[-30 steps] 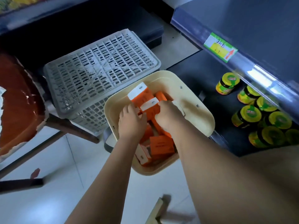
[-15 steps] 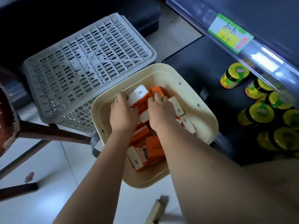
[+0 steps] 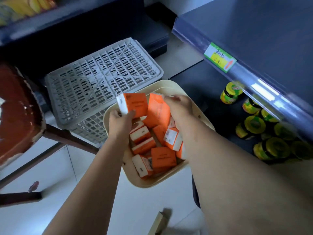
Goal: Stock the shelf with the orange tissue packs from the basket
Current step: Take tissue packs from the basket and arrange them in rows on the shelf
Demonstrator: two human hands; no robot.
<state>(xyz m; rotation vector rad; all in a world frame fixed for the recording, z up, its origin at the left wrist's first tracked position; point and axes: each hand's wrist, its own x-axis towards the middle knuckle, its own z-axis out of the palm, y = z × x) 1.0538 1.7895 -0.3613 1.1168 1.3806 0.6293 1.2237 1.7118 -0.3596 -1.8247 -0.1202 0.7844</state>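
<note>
Head camera, looking down: a person's left hand (image 3: pixel 121 122) grips an orange tissue pack (image 3: pixel 135 106) by its lower edge, the pack standing above the hand. Just beside it, the right hand (image 3: pixel 180 108) clutches a second orange pack (image 3: pixel 158 112) from its right side. Both are held over the cream basket (image 3: pixel 140 183), where more packs (image 3: pixel 162 159) lie jumbled. Right of the basket, the dark shelf (image 3: pixel 203 85) holds yellow-lidded jars (image 3: pixel 231 95).

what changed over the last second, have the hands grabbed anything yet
Both hands rose from among the packs in the basket. The left hand now grips a first orange pack, lifted above the rim, and the right hand grips a second orange pack. The remaining packs, grey crate and jars stayed put.
</note>
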